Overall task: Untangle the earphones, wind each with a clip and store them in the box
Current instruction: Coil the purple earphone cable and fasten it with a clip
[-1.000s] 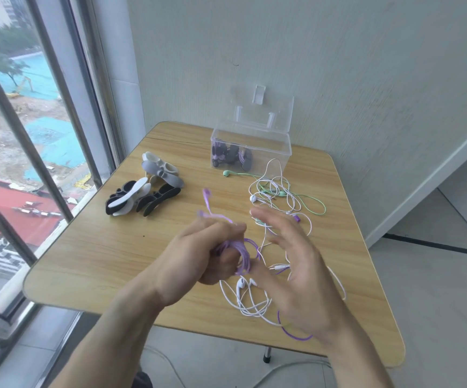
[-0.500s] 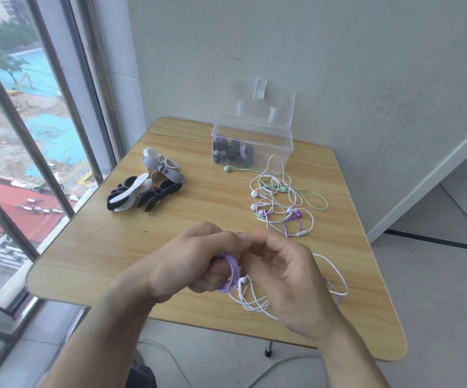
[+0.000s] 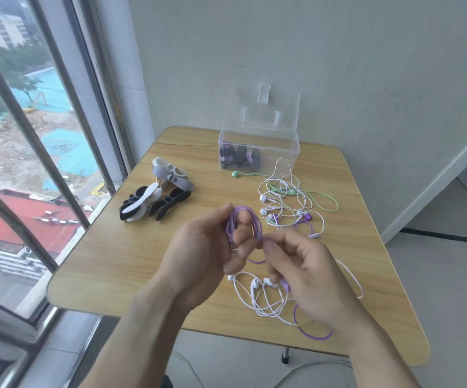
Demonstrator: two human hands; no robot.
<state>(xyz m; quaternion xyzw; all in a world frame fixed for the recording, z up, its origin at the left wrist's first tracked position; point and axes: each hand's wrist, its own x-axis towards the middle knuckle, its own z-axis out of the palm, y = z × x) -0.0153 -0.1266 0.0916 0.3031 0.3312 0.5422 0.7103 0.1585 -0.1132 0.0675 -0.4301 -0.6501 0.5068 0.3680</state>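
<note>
My left hand (image 3: 207, 247) holds a coil of purple earphone cable (image 3: 239, 222) looped round its fingers above the table. My right hand (image 3: 305, 270) pinches the same purple cable just right of the coil, and a purple loop trails below it towards the table's front edge. White earphones (image 3: 260, 292) lie tangled under my hands. Further back lies a tangle of white, green and purple earphones (image 3: 285, 203). A clear plastic box (image 3: 282, 148) with its lid up stands at the back and holds wound earphones with dark clips.
Black, white and grey winder clips (image 3: 156, 197) lie in a pile at the left of the wooden table (image 3: 109, 259). A window runs along the left, a wall stands behind the box. Floor lies to the right.
The coil on my left hand has risen and grown by more turns. My right hand has moved apart from the left, to the right, drawing the cable.
</note>
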